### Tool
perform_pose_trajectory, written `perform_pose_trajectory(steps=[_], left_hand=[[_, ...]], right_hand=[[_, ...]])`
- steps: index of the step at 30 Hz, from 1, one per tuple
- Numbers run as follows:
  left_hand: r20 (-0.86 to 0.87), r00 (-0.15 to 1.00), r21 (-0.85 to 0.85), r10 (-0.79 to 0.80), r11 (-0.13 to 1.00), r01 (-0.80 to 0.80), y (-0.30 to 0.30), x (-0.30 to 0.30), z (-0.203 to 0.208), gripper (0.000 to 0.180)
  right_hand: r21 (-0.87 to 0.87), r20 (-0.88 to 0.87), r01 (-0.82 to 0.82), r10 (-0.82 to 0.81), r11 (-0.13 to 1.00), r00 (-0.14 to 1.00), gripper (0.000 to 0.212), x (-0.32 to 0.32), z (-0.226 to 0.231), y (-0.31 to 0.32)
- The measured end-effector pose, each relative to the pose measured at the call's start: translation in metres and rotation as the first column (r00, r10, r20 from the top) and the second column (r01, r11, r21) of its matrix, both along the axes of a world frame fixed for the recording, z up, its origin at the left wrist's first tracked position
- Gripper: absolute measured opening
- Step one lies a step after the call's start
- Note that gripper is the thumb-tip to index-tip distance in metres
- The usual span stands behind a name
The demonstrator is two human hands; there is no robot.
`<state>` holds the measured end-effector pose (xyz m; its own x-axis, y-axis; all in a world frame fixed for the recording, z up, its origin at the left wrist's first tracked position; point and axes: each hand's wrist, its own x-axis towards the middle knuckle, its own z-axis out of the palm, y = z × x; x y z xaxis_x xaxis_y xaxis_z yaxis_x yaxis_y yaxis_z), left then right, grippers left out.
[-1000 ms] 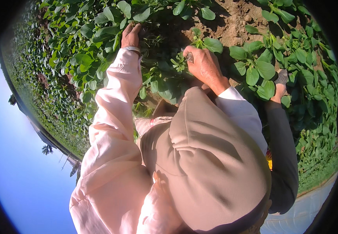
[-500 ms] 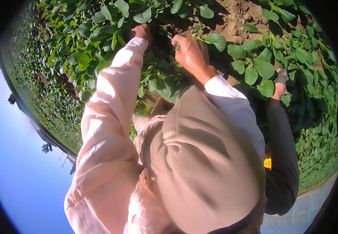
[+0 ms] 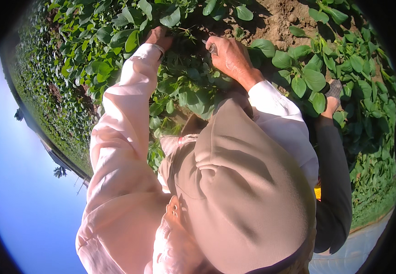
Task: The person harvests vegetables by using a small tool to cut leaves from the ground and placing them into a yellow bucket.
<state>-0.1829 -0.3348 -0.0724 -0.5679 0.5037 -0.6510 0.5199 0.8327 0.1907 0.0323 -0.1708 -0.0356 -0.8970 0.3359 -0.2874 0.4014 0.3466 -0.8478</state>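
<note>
My left hand [image 3: 160,37], at the end of a pale pink sleeve, reaches among leafy green plants [image 3: 120,39] at the upper left of middle. Its fingers look closed, but leaves and shadow hide what they grip. A thin green sprig [image 3: 186,33] sticks out beside it. To its right, my right hand [image 3: 230,55] is closed in a fist around a small hand tool [image 3: 213,48]. Only the tool's greyish, rounded part and a short tip show past the thumb. Broad-leaved plants [image 3: 193,98] grow below and between both hands.
Brown soil [image 3: 282,20] lies beyond my right hand. More broad-leaved plants [image 3: 309,77] stand to the right, where another person's hand [image 3: 331,105] with a dark sleeve reaches in. A tan cloth cap [image 3: 248,182] covers the lower middle. Crop rows stretch away at left.
My left hand has moved slightly left and the sprig beside it has shifted left too. My right hand has moved a little right with the tool, so the gap between my hands is wider.
</note>
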Motion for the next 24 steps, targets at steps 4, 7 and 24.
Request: perform_pose_trajectory(steps=[4,7,24], left_hand=[[-0.232,0.950,0.344,-0.208,0.896,0.281,-0.012,0.032,0.011,0.044],[-0.006,1.000,0.297,0.013,0.955,-0.010,0.014,0.070,0.038,0.043],[0.106,0.940,-0.189,0.324,0.935,-0.301,-0.030,0.100,-0.019,0.059]], right_hand=[[-0.108,0.140,-0.115,0.129,0.988,0.982,0.016,0.043,0.037,0.016],[-0.064,0.060,-0.183,0.186,0.981,0.981,0.015,0.063,0.043,0.019],[-0.084,0.098,-0.315,0.322,0.945,0.942,0.016,0.072,0.049,0.010]])
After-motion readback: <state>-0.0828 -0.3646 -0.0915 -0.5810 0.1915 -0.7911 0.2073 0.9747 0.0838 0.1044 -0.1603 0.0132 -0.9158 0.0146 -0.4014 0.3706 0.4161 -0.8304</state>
